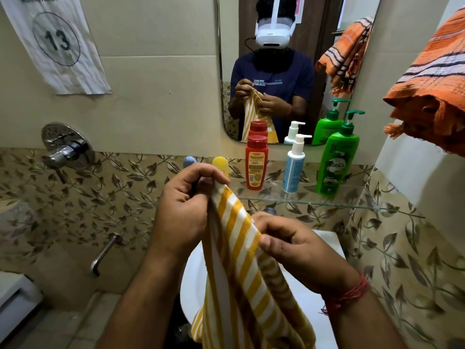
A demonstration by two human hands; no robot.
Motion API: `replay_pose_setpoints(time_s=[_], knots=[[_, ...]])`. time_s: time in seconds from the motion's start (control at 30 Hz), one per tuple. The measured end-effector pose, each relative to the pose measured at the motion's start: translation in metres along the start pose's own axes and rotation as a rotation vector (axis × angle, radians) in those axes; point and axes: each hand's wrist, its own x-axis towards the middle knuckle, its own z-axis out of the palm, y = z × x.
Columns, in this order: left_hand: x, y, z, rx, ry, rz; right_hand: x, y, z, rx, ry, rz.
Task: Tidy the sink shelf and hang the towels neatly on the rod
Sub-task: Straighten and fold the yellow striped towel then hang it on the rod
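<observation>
- Striped towel [241,268]: soft looped cloth
- Shelf [314,197]: clear glass (smooth)
- Bottles [337,162]: glossy plastic
- Tap knob [66,147]: shiny metal
- Orange towel [427,79]: coarse woven cloth

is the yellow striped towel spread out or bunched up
Bunched up: the yellow striped towel hangs in gathered folds, pinched by the left hand and right hand over the sink.

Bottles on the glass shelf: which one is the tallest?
The green pump bottle at the right end of the shelf. It stands higher than the white-and-blue pump bottle and the red bottle beside it.
</observation>
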Motion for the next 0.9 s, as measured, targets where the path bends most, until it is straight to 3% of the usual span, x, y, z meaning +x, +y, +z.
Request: replay_pose_setpoints(time_s=[0.2, 0.37, 0.47, 0.67, 0.9], knots=[[-0.001, 0.003, 0.004, -0.038, -0.057, 0.026, 0.012, -0.001, 0.011, 0.118, 0.115, 0.015], [-0.001, 0.003, 0.001, -0.039, -0.040, 0.019, 0.008, -0.003, 0.005, 0.005, 0.259, -0.063], [-0.001, 0.002, 0.002, -0.016, -0.029, 0.008, 0.004, -0.011, 0.004, -0.122, 0.134, -0.023], [0.001, -0.003, 0.001, 0.009, 0.038, -0.004, -0.001, -0.018, -0.001, -0.699, 0.027, 0.037], [0.007, -0.015, -0.008, -0.025, 0.225, 0.024, -0.012, -0.006, -0.019, -0.543, -0.065, 0.154]])
